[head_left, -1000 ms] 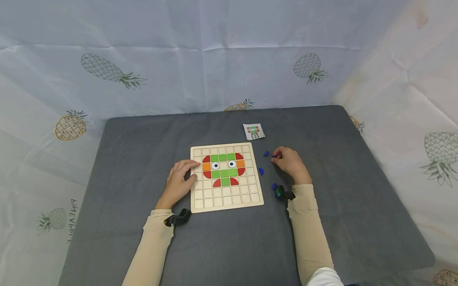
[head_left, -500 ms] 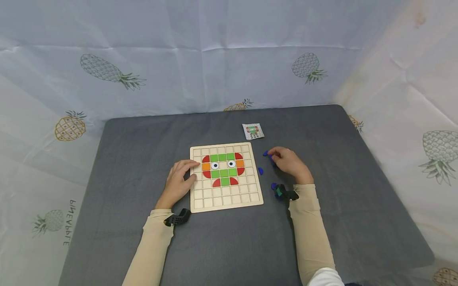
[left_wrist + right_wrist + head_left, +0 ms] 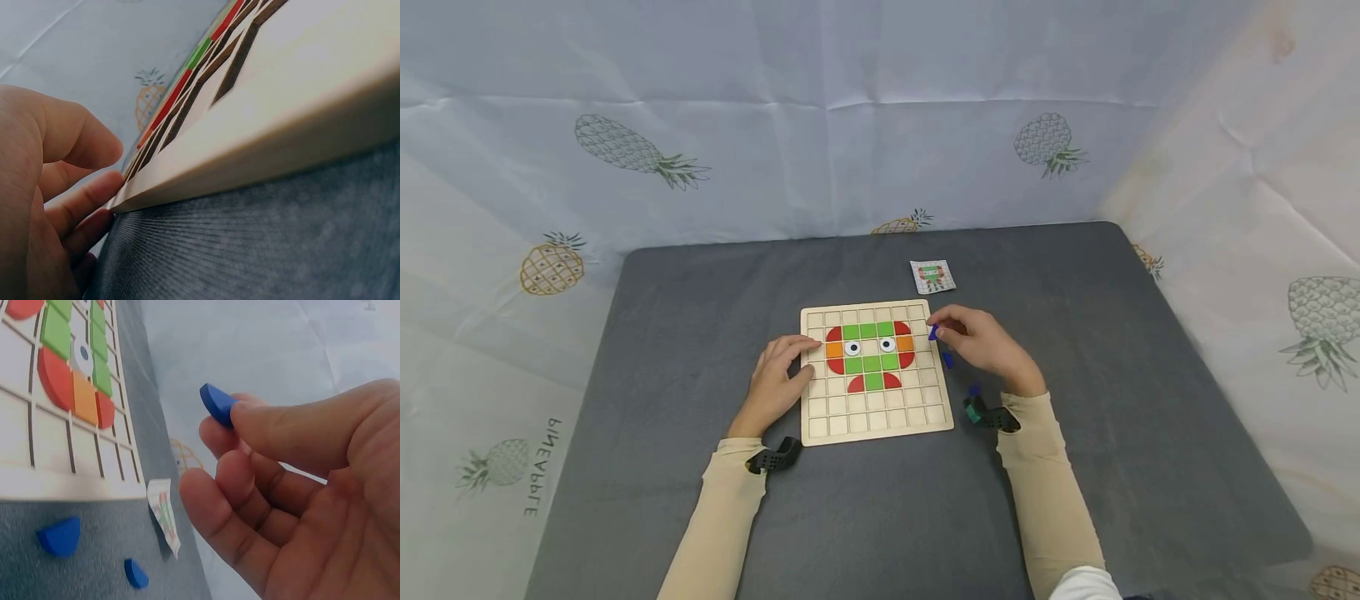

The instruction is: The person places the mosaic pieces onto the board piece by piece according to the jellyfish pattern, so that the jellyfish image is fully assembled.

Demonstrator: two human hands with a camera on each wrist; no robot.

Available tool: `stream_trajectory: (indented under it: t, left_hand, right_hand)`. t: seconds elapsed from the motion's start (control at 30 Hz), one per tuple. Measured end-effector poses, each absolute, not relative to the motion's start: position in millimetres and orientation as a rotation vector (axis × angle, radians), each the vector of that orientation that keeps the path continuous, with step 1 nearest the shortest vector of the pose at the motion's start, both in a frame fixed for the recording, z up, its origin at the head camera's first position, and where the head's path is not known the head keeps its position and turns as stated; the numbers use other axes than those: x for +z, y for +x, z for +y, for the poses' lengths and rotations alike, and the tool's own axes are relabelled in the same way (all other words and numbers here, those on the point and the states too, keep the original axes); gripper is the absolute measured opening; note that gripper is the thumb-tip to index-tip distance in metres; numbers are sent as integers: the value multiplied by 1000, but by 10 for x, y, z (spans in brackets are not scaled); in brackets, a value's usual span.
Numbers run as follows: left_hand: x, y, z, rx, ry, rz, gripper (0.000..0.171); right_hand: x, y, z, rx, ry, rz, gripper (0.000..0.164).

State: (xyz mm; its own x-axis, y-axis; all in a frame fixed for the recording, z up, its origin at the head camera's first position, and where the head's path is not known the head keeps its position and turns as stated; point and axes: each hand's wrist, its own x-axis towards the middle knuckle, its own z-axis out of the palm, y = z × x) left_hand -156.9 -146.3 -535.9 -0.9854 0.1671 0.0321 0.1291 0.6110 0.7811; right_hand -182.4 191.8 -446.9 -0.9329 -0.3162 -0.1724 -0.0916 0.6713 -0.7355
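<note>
A wooden grid board (image 3: pixel 842 425) lies on the table, bearing green, red and orange tiles and two eye tiles around its upper middle. My left hand (image 3: pixel 775 382) rests at the board's left edge; in the left wrist view its fingers (image 3: pixel 87 200) touch the rim, with the thumb raised off it. Between thumb and index finger, my right hand (image 3: pixel 985 337) pinches a blue tile with a curved edge (image 3: pixel 217 405), held above the board's right edge. Loose blue tiles (image 3: pixel 947 360) lie right of the board, one of them (image 3: pixel 974 390) close to the right wrist strap.
A small printed card (image 3: pixel 932 277) with a coloured grid pattern lies behind the board's far right corner. Grey cloth covers the table (image 3: pixel 880 517). A pale pineapple-print curtain (image 3: pixel 820 167) hangs behind and at both sides.
My right hand has picked up a blue tile from the table and moved left with it to the board's right edge. My left hand has stayed in place.
</note>
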Motion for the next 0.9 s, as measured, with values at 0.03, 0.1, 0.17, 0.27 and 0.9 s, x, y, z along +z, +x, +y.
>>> stream_trajectory:
  t: [0.03, 0.1, 0.17, 0.27, 0.9]
  left_hand:
    - [-5360, -1569, -1464, 1341, 256, 2781, 39]
    - [-5364, -1568, -1468, 1339, 257, 2782, 39]
    - [-5365, -1566, -1472, 1340, 255, 2781, 39]
    - [-5363, -1561, -1475, 1336, 253, 2780, 39]
    - [-5344, -1566, -1464, 1337, 253, 2777, 39]
  right_hand:
    - [-4464, -1820, 1901, -1129, -339, 2597, 27]
    - [-4460, -1809, 1865, -1141, -360, 2583, 27]
    - [-4471, -1802, 1827, -1153, -380, 2567, 27]
    - [-4508, -1788, 1766, -1154, -412, 2538, 25]
    - [-4630, -1673, 1513, -1061, -573, 2378, 17]
